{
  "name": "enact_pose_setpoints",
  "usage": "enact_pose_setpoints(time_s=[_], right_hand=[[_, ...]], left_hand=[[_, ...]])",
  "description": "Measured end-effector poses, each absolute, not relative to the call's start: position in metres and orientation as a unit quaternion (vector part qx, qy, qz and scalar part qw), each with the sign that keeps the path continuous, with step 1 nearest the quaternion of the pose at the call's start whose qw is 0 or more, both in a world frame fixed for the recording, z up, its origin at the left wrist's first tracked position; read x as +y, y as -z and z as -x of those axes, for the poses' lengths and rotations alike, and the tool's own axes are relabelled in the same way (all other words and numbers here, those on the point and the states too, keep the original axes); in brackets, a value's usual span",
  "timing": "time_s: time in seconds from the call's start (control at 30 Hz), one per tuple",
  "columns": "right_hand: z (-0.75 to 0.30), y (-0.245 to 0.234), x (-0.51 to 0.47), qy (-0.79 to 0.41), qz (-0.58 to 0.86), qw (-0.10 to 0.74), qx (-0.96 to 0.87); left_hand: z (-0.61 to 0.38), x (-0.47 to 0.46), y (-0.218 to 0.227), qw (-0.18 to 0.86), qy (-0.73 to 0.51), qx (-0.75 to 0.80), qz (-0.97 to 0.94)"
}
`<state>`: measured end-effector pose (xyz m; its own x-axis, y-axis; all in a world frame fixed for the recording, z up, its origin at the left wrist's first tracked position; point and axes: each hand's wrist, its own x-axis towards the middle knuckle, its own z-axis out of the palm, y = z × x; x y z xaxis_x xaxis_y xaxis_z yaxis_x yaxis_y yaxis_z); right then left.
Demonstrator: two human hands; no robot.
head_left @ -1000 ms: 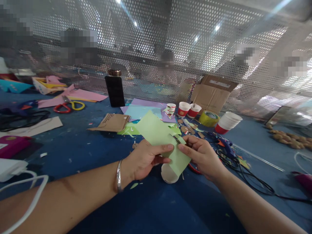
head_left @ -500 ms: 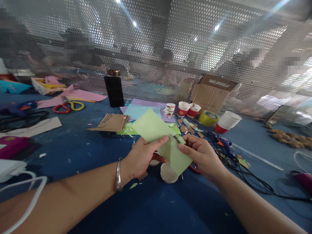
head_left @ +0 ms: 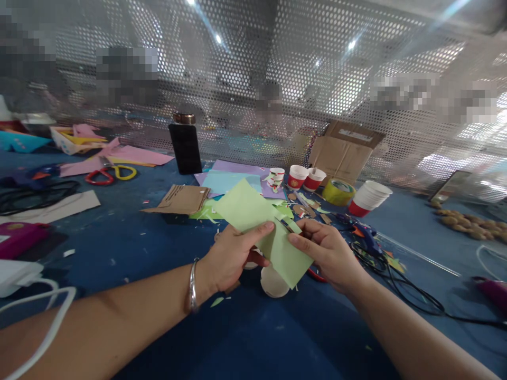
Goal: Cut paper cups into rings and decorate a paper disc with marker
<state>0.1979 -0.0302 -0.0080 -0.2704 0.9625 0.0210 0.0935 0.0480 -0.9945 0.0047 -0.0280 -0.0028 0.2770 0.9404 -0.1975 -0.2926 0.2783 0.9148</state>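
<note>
A light green sheet of paper is gripped in my left hand, thumb on top and fingers beneath. My right hand is closed at the paper's right side, its thumb against the sheet. A narrow metal blade of scissors shows at a cut in the paper, just left of my right fingers. Beneath that hand shows a red curved handle; most of the scissors is hidden. A white paper cup stands under the sheet, partly covered by it.
Cardboard, a black bottle and red-and-yellow scissors are to the left. Red-and-white cups, yellow tape, stacked cups and a glue gun with cable are to the right. A perforated screen stands behind.
The green sheet has shifted slightly, its lower corner moving a little down and right. A strip by the blade stands out more from the sheet. Both hands stay almost in place.
</note>
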Motion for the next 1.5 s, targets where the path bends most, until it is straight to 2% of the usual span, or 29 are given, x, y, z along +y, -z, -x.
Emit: enact_pose_setpoints(time_s=[0.33, 1.5], right_hand=[[-0.1946, 0.0042, -0.0322, -0.516, 0.438, 0.421, -0.604], [-0.1940, 0.0051, -0.0324, -0.526, 0.438, 0.438, -0.583]], left_hand=[[-0.0043, -0.0260, 0.0063, 0.666, -0.470, 0.425, -0.394], [-0.0019, -0.0245, 0.0024, 0.700, -0.419, 0.414, -0.403]])
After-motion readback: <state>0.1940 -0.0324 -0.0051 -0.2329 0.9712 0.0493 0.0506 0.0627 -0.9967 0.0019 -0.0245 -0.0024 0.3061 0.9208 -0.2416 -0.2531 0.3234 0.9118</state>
